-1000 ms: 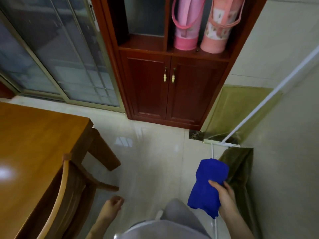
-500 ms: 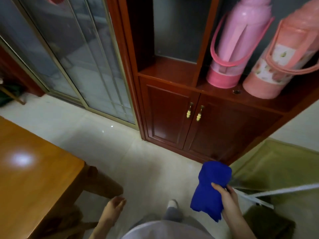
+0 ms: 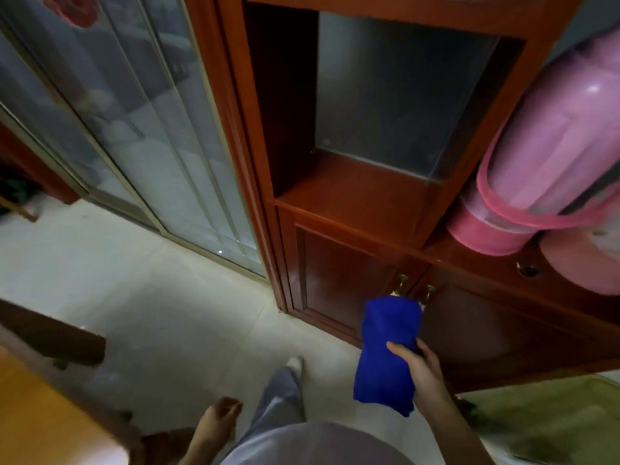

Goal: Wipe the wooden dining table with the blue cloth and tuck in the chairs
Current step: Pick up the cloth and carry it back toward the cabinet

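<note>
Far left, low in the frame: corner of the orange-brown wooden worktop (image 3: pixel 37 421), blurred, with a dark brown wooden chair part (image 3: pixel 57 337) just above it. Behind, along the pale tiled floor (image 3: pixel 161 310): tall frosted-glass sliding doors with metal frames (image 3: pixel 110 122).

Lower centre: left hand (image 3: pixel 216 422) hanging beside the grey trouser leg (image 3: pixel 281 394), fingers loosely curled, grip empty, touching nothing. One pale shoe tip (image 3: pixel 295 362) on the floor ahead.

Right of centre: right hand (image 3: pixel 421 369) raised in front of the body, grip closed around the folded bright blue cloth (image 3: pixel 385 354), thumb across its front face, fingers behind. Cloth held in the air, well apart from the worktop, hanging before the lower doors of the reddish-brown wooden cabinet (image 3: pixel 342 203), partly covering the brass door handles (image 3: pixel 429 292).

Right: open cabinet shelf carrying a tall pink plastic thermos flask (image 3: pixel 550 156) with a looped handle, and a second salmon-pink flask (image 3: pixel 583 260) just beside it at the frame edge. Bottom right: olive-green floor mat (image 3: pixel 550 421).
</note>
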